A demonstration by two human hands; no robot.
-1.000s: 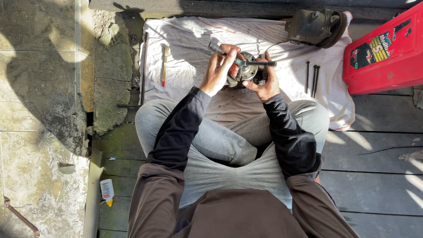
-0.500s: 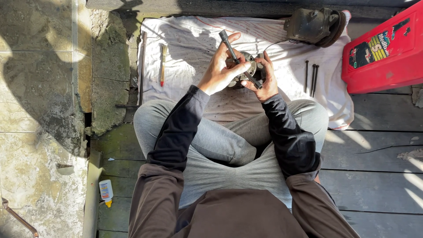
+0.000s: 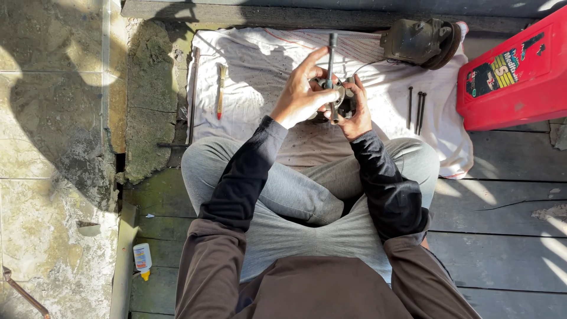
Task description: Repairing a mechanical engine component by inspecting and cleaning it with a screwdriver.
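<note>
I sit cross-legged on dark planks with a white cloth spread before my knees. My left hand grips a long metal wrench handle that stands nearly upright, pointing away from me. My right hand cups a round dark metal part from below and holds it steady over the cloth. The tool's lower end meets that part between my two hands. My fingers hide most of the part.
A brush with a wooden handle lies on the cloth at left. Three long bolts lie at right. A dark metal housing sits at the cloth's far corner, a red plastic case beyond. A small glue bottle stands near my left side.
My left hand has swung the wrench handle clockwise, from pointing left across the cloth to standing almost straight up. The right hand kept hold of the round part.
</note>
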